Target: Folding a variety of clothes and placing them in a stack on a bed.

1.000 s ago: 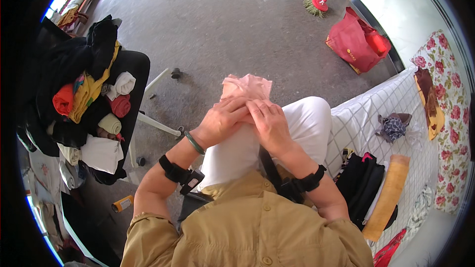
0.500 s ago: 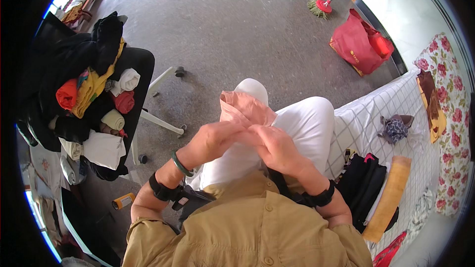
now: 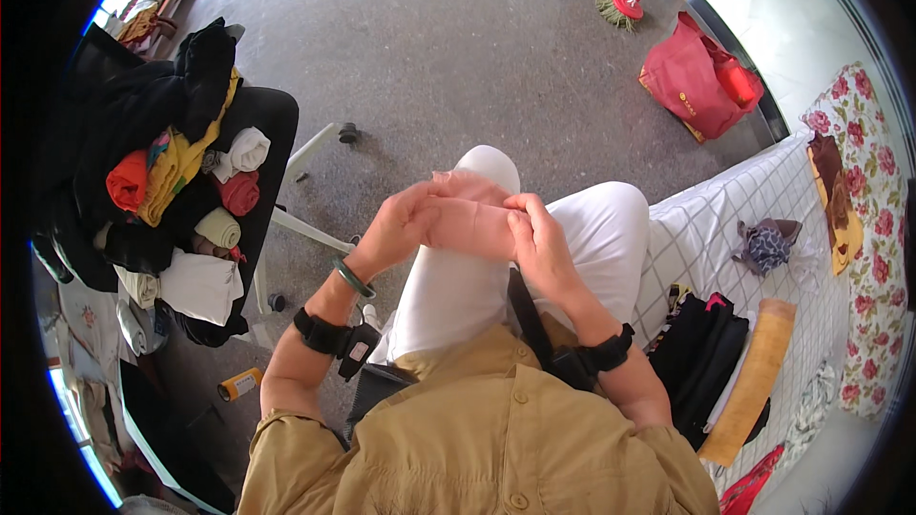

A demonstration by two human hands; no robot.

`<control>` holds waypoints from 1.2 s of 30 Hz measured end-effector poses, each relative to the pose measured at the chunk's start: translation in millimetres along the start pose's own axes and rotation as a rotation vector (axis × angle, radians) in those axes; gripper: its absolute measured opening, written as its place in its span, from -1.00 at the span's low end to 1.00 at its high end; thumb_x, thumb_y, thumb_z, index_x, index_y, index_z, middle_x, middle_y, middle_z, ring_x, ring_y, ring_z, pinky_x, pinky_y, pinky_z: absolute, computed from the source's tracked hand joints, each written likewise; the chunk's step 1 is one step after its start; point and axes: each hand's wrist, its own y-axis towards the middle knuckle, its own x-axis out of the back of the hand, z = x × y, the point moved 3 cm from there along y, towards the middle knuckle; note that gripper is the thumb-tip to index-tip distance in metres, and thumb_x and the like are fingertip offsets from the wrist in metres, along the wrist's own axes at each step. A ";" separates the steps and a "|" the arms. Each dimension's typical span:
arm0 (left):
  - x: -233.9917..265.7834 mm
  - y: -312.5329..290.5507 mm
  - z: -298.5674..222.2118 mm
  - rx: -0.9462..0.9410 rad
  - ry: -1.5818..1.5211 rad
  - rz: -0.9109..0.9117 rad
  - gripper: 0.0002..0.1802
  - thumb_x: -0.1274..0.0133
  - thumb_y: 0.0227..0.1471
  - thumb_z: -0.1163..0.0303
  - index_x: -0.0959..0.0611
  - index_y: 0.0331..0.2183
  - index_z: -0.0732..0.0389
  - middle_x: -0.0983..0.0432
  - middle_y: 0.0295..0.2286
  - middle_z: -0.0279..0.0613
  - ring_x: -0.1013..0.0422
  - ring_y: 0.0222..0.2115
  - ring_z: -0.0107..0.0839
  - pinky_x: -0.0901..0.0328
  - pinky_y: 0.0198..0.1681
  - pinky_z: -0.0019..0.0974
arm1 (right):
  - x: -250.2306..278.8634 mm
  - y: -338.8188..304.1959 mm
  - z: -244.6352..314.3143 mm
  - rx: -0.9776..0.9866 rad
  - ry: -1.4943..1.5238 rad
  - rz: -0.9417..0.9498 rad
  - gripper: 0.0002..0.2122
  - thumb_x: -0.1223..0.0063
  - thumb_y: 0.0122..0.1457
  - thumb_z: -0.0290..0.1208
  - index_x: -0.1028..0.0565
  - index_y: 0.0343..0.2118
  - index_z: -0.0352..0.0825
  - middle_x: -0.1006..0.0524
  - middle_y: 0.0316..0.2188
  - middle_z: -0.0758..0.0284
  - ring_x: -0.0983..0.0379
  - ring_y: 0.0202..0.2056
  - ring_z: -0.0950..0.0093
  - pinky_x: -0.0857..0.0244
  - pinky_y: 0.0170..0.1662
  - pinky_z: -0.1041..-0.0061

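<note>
A thin pink cloth [image 3: 469,227] is stretched sideways above my white trouser legs, its near part folded or rolled into a smooth band. My left hand [image 3: 396,227] grips the left end, fingers curled over the fabric. At the other end my right hand [image 3: 546,246] pinches the cloth, with the thumb on the near side. A looser part of the cloth rests by my left knee, beyond the band. Whether it is a garment, I cannot tell.
To the left, a black chair [image 3: 272,124] is heaped with dark clothes and several rolled garments. On the bed [image 3: 701,200] at right lie a stack of folded dark clothes [image 3: 701,353] and a patterned bundle [image 3: 766,246]. A red bag [image 3: 701,76] and a mop [image 3: 620,10] are farther off.
My hands have moved apart, pulling the pink cloth wide between them. The piece that hung out beyond my hands is now shorter, and a smooth band faces me.
</note>
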 end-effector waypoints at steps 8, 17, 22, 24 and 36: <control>-9.2 7.0 1.2 0.000 0.061 -0.188 -0.66 0.06 0.05 0.49 -0.46 -0.08 0.23 -0.53 -0.30 -0.13 -0.46 -0.30 -0.33 -0.36 -0.22 -0.34 | -1.3 7.0 -7.4 0.076 -0.056 -0.121 -0.82 0.18 0.25 -0.42 -0.38 -0.19 -0.41 -0.50 -0.35 0.18 -0.43 -0.30 0.39 -0.30 -0.20 0.47; -13.1 -27.8 4.5 -0.077 0.151 -0.377 -0.34 -0.22 -0.22 0.48 -0.38 -0.01 0.22 -0.53 -0.41 -0.15 -0.48 -0.37 -0.32 -0.38 -0.23 -0.28 | -0.2 8.1 -10.0 0.061 -0.051 -0.164 -0.83 0.15 0.24 -0.43 -0.40 -0.21 -0.41 -0.48 -0.42 0.26 -0.38 -0.39 0.53 -0.28 -0.30 0.54; -21.2 -38.2 6.7 -0.008 0.105 -0.347 -0.42 -0.18 -0.21 0.54 -0.42 -0.06 0.24 -0.54 -0.44 -0.12 -0.50 -0.41 -0.37 -0.40 -0.29 -0.34 | -5.1 10.1 -9.9 0.063 -0.070 -0.163 -0.86 0.13 0.23 -0.46 -0.41 -0.24 -0.40 -0.45 -0.53 0.32 -0.35 -0.50 0.59 -0.27 -0.41 0.56; -15.1 -40.3 23.3 0.039 -0.060 -0.408 -0.52 -0.15 -0.19 0.57 -0.49 -0.12 0.26 -0.55 -0.45 -0.15 -0.51 -0.44 -0.41 -0.40 -0.33 -0.37 | -7.1 9.8 -8.9 0.048 -0.074 -0.160 -0.87 0.12 0.22 -0.47 -0.42 -0.24 -0.40 -0.44 -0.56 0.33 -0.34 -0.53 0.60 -0.26 -0.44 0.57; 11.2 -36.2 21.0 -0.102 0.443 -0.339 -0.83 -0.09 -0.13 0.61 -0.56 -0.36 0.29 -0.52 -0.48 -0.13 -0.49 -0.47 -0.22 -0.37 -0.35 -0.32 | -12.7 13.6 -13.5 0.088 -0.142 -0.156 -0.88 0.09 0.21 -0.47 -0.42 -0.26 -0.37 -0.51 -0.51 0.18 -0.47 -0.48 0.39 -0.33 -0.39 0.46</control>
